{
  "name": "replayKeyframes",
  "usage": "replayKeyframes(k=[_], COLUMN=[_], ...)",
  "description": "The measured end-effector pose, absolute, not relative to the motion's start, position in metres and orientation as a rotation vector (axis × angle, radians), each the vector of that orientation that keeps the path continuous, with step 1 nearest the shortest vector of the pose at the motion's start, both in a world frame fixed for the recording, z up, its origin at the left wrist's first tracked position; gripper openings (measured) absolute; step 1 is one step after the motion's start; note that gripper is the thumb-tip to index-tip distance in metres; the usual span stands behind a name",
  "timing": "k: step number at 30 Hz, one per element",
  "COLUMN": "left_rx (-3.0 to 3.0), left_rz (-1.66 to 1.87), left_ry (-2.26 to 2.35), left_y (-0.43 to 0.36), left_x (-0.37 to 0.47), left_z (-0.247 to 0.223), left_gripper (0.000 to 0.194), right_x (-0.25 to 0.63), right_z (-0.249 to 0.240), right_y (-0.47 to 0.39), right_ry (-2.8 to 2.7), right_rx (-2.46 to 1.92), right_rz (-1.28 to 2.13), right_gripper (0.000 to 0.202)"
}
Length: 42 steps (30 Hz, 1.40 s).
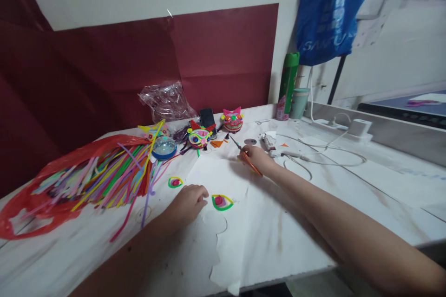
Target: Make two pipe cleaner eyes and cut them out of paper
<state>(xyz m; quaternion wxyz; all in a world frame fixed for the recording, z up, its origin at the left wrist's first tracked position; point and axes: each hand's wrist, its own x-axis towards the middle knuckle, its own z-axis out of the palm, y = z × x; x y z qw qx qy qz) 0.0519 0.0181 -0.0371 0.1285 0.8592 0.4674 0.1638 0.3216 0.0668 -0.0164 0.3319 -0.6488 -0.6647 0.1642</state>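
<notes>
My right hand [258, 159] is closed around orange-handled scissors [251, 165], their thin dark tip pointing away over the table. My left hand [188, 202] rests on white paper [230, 241], fingers loosely curled, thumb and forefinger apart, with nothing seen in it. Just right of its fingertips lies an eye shape [222, 202] of yellow and green strips with a red centre. A smaller matching eye shape [175, 182] sits beyond the left hand. Farther back are two colourful animal heads, one with red ears [199, 135] and one with pink ears [232, 119].
Fuzzy coloured stems [114, 174] spill from a red plastic bag [52, 171] at left, beside a round blue-rimmed container [164, 148]. Behind stand a phone [208, 118], crumpled clear plastic [169, 102], a green spray can [288, 86] and a cup [299, 103]. White cables [334, 163] loop at right.
</notes>
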Motion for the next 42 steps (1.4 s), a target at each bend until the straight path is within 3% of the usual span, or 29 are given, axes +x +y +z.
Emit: replayKeyframes(k=[2, 5, 10, 13, 17, 20, 26, 37, 42], left_rx=[2.511, 2.434, 2.188, 1.968, 1.648, 1.552, 1.673, 1.779, 2.193], left_rz=[0.503, 0.568, 0.723, 1.069, 1.584, 1.697, 1.669, 1.697, 1.269], left_ry=[1.368, 1.389, 1.442, 1.434, 1.311, 1.247, 1.243, 1.301, 1.132], left_y=[0.015, 0.011, 0.011, 0.017, 0.023, 0.021, 0.01, -0.002, -0.004], left_x=[0.054, 0.056, 0.061, 0.061, 0.055, 0.053, 0.062, 0.061, 0.048], left_z=[-0.037, -0.037, -0.046, -0.047, -0.036, -0.027, -0.029, -0.024, -0.026], left_gripper=[0.018, 0.038, 0.025, 0.016, 0.021, 0.022, 0.017, 0.02, 0.033], right_x=[0.322, 0.322, 0.327, 0.328, 0.314, 0.291, 0.261, 0.261, 0.275], right_z=[-0.022, -0.025, -0.023, -0.022, -0.021, -0.024, -0.022, -0.011, -0.005], right_y=[0.066, 0.065, 0.065, 0.065, 0.057, 0.044, 0.02, 0.016, 0.02], right_ry=[-1.757, -1.777, -1.747, -1.681, -1.616, -1.575, -1.417, -1.249, -1.232], right_rx=[-1.732, -1.767, -1.749, -1.678, -1.498, -1.372, -1.101, -1.138, -0.933], right_rz=[0.388, 0.351, 0.353, 0.412, 0.597, 0.766, 1.211, 1.282, 1.205], right_gripper=[0.011, 0.012, 0.009, 0.012, 0.023, 0.025, 0.027, 0.025, 0.03])
